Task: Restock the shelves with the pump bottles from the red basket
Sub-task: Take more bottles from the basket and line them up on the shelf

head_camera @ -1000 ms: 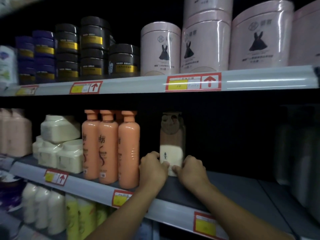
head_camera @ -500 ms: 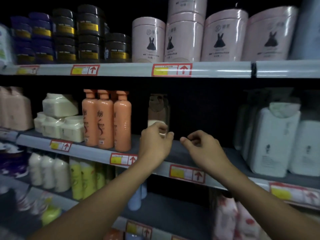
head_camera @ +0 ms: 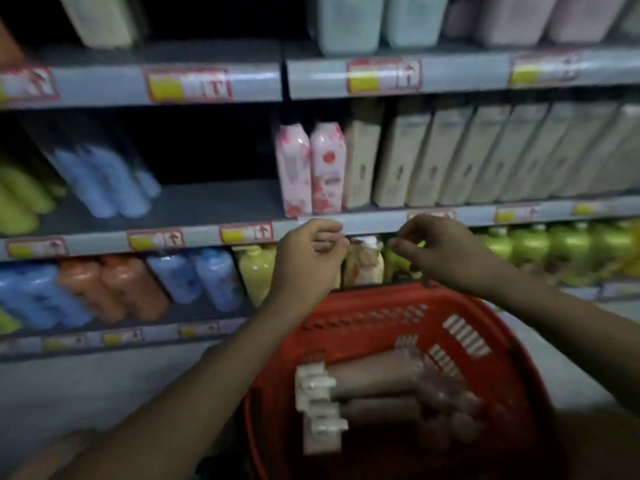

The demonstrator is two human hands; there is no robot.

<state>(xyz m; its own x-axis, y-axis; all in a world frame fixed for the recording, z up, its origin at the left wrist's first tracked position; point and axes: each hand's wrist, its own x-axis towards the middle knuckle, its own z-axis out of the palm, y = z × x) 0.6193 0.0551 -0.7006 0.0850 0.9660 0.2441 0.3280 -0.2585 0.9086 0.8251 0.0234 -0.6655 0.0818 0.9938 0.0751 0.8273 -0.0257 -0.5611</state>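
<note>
Both hands have come away from the brown bottle they were setting on the shelf, and the view has dropped to lower shelves and the red basket (head_camera: 398, 327), now filling the lower centre of the frame. Inside it the pump bottles (head_camera: 388, 400) lie on their sides, stacked, long axes running left to right across the frame, white pump heads (head_camera: 317, 407) pointing to the frame's left. They sit directly below both hands, well apart from them, toward the bottom of the frame.

The left hand (head_camera: 310, 256) hangs at centre frame in front of a shelf edge, fingers curled loosely into the palm and gripping nothing. The right hand (head_camera: 440, 252) is level with it just to the right, over the basket's far rim, fingers half bent with thumb and forefinger tips close together; it seems to hold nothing, though blur makes that hard to confirm. Both forearms slope up from the bottom corners, wrists level.

As I judge it, the next reach goes straight down and back toward the body, and the left hand is nearer the pump heads, the right nearer the bottle bodies.

Around them, pink bottles (head_camera: 310, 168) and pale cartons (head_camera: 450, 157) stand on the shelf (head_camera: 207, 202) above the hands, with an open gap on it left of centre; blue, orange and yellow bottles line the shelf below.
</note>
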